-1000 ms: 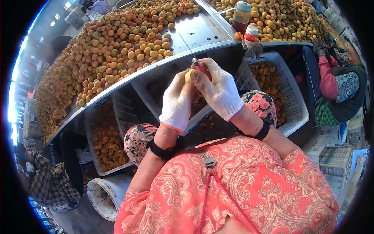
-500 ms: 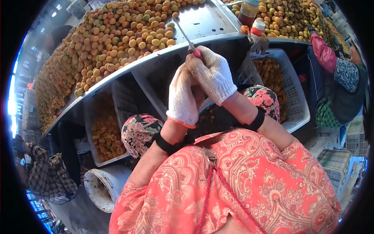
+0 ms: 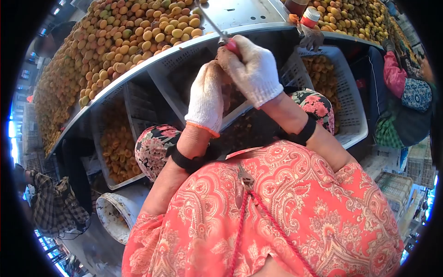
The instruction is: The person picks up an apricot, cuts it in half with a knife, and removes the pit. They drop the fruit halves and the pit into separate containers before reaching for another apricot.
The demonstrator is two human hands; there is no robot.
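My right hand (image 3: pixel 255 69), in a white knitted glove with stained fingertips, is closed round the red handle of a slim knife (image 3: pixel 212 22). Its thin metal blade points up and left over the table edge. My left hand (image 3: pixel 206 99), gloved the same way with an orange cuff edge, touches the right one at the fingertips. Those left fingers are curled together, and whatever lies inside them is hidden. Just beyond, a heap of apricots (image 3: pixel 138 32) covers the metal table (image 3: pixel 244 13). Below my hands is a crate (image 3: pixel 170 92) with dark, shaded contents.
Crates of split apricots stand left (image 3: pixel 121 154) and right (image 3: pixel 318 69) of my knees. A white bucket (image 3: pixel 110 217) sits at lower left. A red-capped bottle (image 3: pixel 310 17) and a dirty glove (image 3: pixel 311 39) are at the table edge. Other people sit on both sides.
Both hands stay together, with the knife in the right one, and appear slightly higher and farther left. The table and apricots have shifted up and left in view.
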